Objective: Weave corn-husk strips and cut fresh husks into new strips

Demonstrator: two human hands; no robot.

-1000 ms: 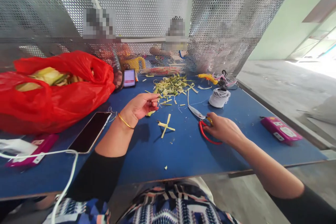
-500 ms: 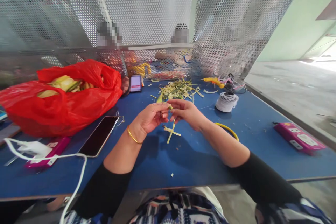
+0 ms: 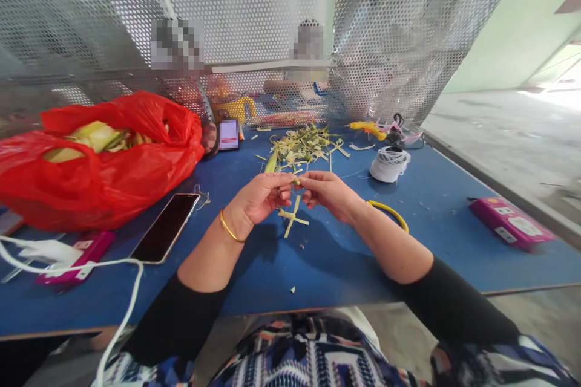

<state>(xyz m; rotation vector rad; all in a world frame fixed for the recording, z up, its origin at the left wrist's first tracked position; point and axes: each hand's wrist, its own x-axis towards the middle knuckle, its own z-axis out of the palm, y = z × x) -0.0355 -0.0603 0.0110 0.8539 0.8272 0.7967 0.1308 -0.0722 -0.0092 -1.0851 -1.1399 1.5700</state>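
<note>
Now the right hand has left the scissors to join the left hand, both pinching a small green piece above the table, so work seemingly turns two-handed.

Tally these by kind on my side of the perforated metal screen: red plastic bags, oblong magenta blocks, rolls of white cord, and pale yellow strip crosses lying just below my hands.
Red plastic bag: 1
Oblong magenta blocks, one at left, one at right: 2
Roll of white cord: 1
Pale yellow strip cross: 1
Total: 5
</note>
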